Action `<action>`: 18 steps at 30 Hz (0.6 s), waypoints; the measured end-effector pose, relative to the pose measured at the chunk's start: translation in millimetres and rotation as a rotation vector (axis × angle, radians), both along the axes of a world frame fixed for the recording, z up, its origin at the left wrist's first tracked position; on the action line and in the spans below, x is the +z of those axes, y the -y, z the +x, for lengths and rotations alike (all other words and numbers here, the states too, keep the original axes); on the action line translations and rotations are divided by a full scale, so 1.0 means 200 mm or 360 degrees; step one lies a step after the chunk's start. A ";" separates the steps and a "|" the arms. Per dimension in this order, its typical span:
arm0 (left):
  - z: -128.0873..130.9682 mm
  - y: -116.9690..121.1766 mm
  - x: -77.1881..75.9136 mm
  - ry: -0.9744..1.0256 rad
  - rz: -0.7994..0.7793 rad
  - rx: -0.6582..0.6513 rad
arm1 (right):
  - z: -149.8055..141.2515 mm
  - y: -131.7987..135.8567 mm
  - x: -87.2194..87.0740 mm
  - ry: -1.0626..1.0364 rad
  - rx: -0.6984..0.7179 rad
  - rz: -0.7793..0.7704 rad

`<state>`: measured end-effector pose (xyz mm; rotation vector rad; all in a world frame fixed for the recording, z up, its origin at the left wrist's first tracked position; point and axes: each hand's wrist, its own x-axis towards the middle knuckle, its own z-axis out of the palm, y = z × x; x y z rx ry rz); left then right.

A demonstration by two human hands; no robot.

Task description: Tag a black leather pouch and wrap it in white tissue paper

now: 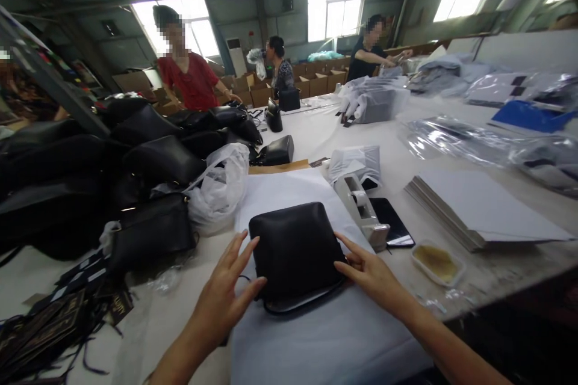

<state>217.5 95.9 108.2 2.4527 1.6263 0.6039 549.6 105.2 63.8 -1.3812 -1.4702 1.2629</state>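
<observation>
A black handbag (295,249) lies on a large sheet of white paper (289,343), with its dark strap along the near edge. My left hand (226,286) is at the bag's left side, fingers spread and stretched out, the tips at its edge. On the opposite side, my right hand (368,271) has its thumb and bent fingers closed on the bag's right edge. Just beyond my right hand stands a grey tape dispenser (359,207). A dark phone (391,222) lies beside the dispenser.
Many black bags (153,156) are heaped at left, near crumpled clear plastic (221,186) and dark hang tags (54,325). At right are stacked white boards (487,207), a small tub (437,263) and plastic sleeves (460,138). Several people, including one in red (192,81), work beyond the table.
</observation>
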 end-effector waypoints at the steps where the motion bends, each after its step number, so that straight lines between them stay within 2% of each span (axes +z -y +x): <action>1: 0.07 -0.02 -0.01 -0.0001 0.0039 -0.0062 | 0.00 0.00 0.00 -0.0007 -0.0003 0.0007; 4: 0.26 -0.06 -0.10 -0.0089 0.0153 -0.0211 | 0.00 0.03 0.01 0.0091 -0.0007 0.0106; 6: 0.33 -0.08 -0.17 -0.0136 0.0254 -0.0227 | 0.04 0.07 0.04 0.0295 -0.0062 0.0270; 9: 0.37 -0.09 -0.25 -0.0126 0.0340 -0.0203 | 0.19 0.17 0.07 0.0780 -0.0359 0.0627; 11: 0.37 -0.09 -0.27 -0.0119 0.0365 -0.0190 | 0.35 0.24 0.06 0.1158 -0.0619 0.0851; 14: 0.37 -0.07 -0.28 -0.0129 0.0401 -0.0162 | 0.58 0.30 -0.03 0.1727 -0.0780 0.0978; 18: 0.37 -0.07 -0.28 -0.0141 0.0428 -0.0147 | 0.76 0.30 -0.20 0.2197 -0.0646 0.0798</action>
